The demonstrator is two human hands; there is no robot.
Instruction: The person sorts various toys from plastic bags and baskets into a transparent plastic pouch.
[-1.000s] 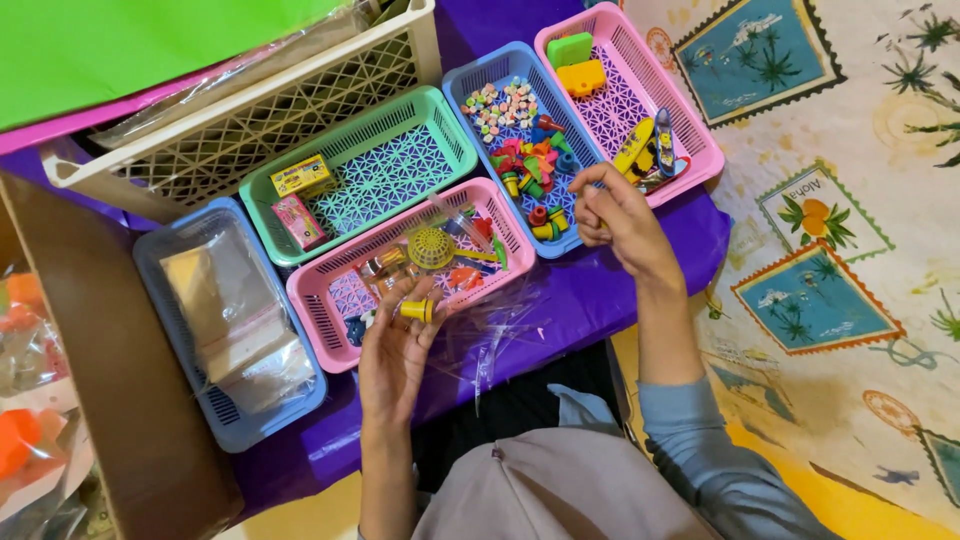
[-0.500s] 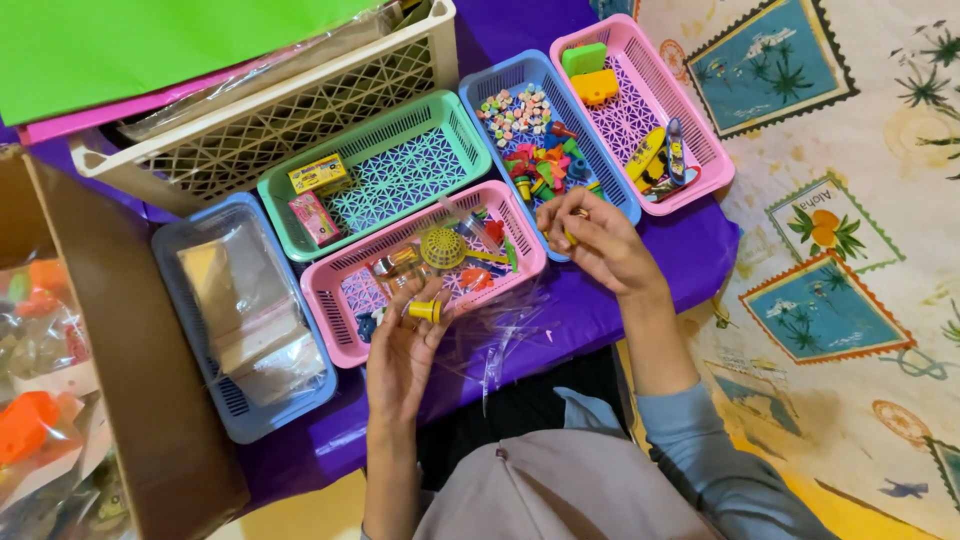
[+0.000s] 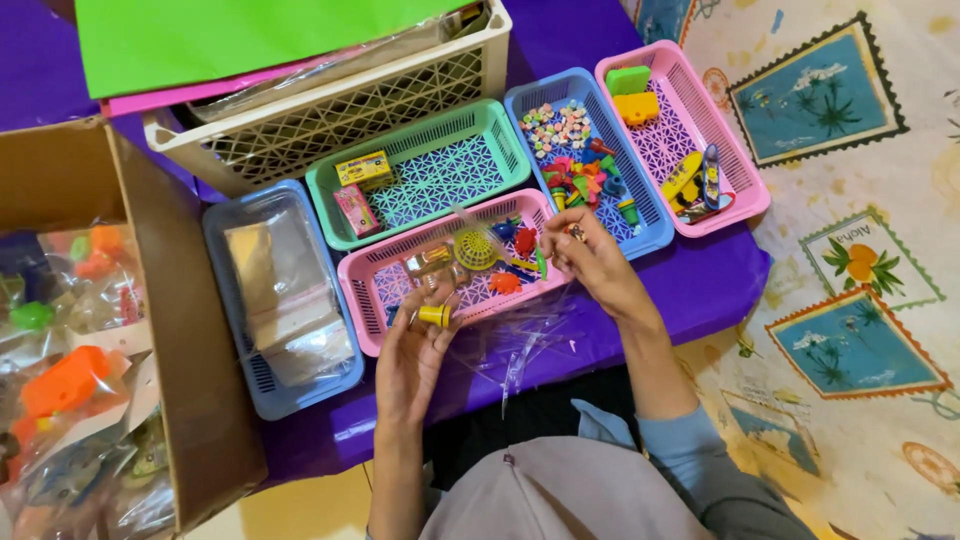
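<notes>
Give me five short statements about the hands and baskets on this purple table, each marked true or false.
1. The left hand holds a small yellow toy. True.
2. The right hand rests inside the green basket. False: it is at the near pink basket's right end.
3. The green basket holds two small boxes. True.
4. The cardboard box sits right of the baskets. False: it is on the left.
5. The far pink basket is empty. False: it holds several toys.

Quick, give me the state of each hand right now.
Left hand: closed on a small yellow toy and a clear plastic bag.
Right hand: pinching a tiny item; what it is cannot be told.
</notes>
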